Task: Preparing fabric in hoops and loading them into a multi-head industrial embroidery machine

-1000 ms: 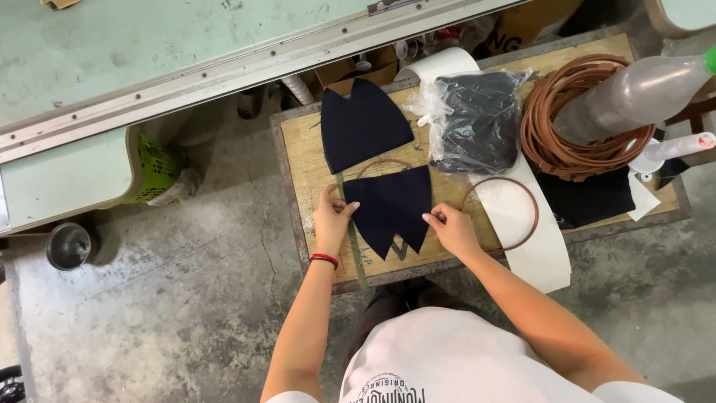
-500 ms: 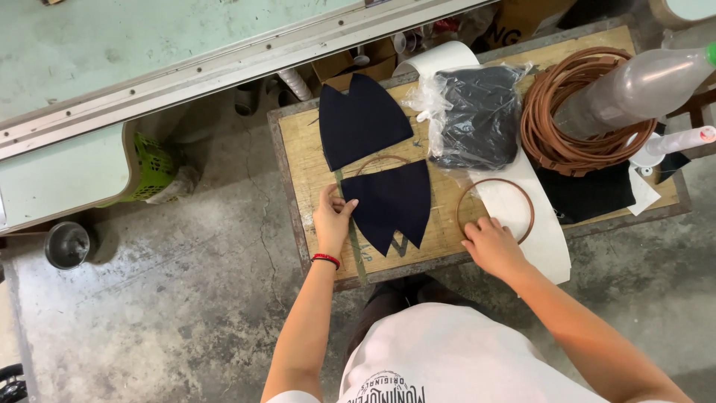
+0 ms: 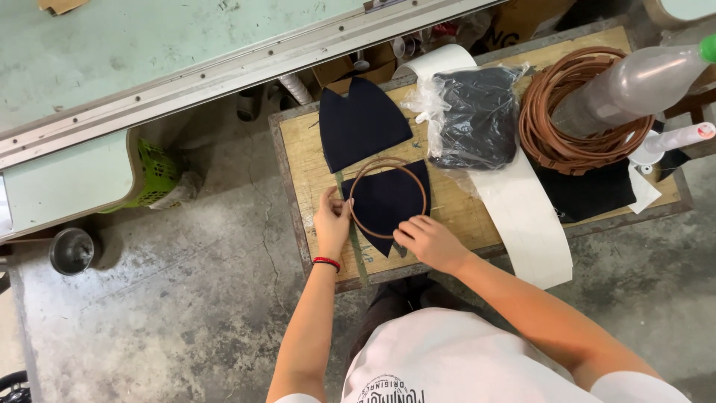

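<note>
A dark navy fabric piece (image 3: pixel 388 205) lies on the small wooden table (image 3: pixel 306 153) in front of me. A thin brown ring (image 3: pixel 386 162) rests on top of it. My left hand (image 3: pixel 333 222), with a red band at the wrist, touches the ring's left side and the fabric edge. My right hand (image 3: pixel 430 240) pinches the ring's lower right part. A second navy fabric piece (image 3: pixel 362 123) lies just behind, farther up the table.
A clear plastic bag of dark material (image 3: pixel 473 116), a coil of brown rings (image 3: pixel 570 112), a grey plastic bottle (image 3: pixel 634 86), a white strip (image 3: pixel 529 216) and black fabric (image 3: pixel 589 190) fill the table's right side. A long pale green bench (image 3: pixel 149 67) and a green basket (image 3: pixel 156 175) lie left.
My right hand went right to a brown ring on the white strip, then brought it left and set it over the navy fabric. My left hand stayed at the fabric's edge.
</note>
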